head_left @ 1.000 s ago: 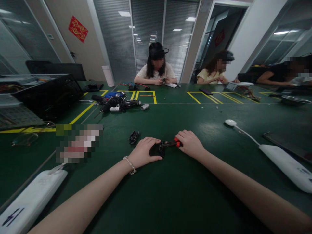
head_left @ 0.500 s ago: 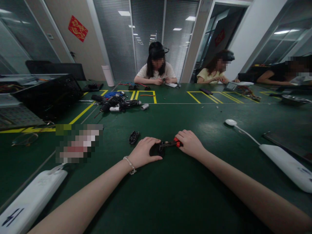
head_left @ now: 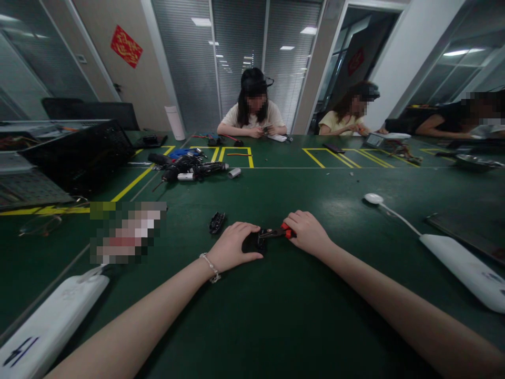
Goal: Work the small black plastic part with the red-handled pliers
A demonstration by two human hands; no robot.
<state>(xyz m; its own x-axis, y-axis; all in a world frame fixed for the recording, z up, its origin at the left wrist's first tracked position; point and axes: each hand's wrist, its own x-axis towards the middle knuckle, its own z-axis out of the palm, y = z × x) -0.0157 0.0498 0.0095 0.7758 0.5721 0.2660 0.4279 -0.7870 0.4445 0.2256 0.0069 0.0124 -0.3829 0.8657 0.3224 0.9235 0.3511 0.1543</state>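
Press the small black plastic part [head_left: 252,244] flat on the green table mat [head_left: 276,316] under the curled left hand [head_left: 232,246], and guide the red-handled metal pliers [head_left: 276,232], clenched in the closed right hand [head_left: 308,232], squarely onto it, likely without twisting.

Your table [head_left: 276,316] is dark green, ruled with yellow lines [head_left: 236,150] that form boxes on the far side. The pliers [head_left: 276,232] in your right hand [head_left: 310,231] show red handles and dark grey metal; the part [head_left: 252,243] under your left hand [head_left: 232,245] is plain black, as is the small piece [head_left: 216,222] beside it. Your bracelet [head_left: 210,267] is pale and silvery, the left power strip [head_left: 47,326] is white with a black mark, the right power strip [head_left: 461,268] is white, and the wall sign [head_left: 127,47] is red with gold figures.
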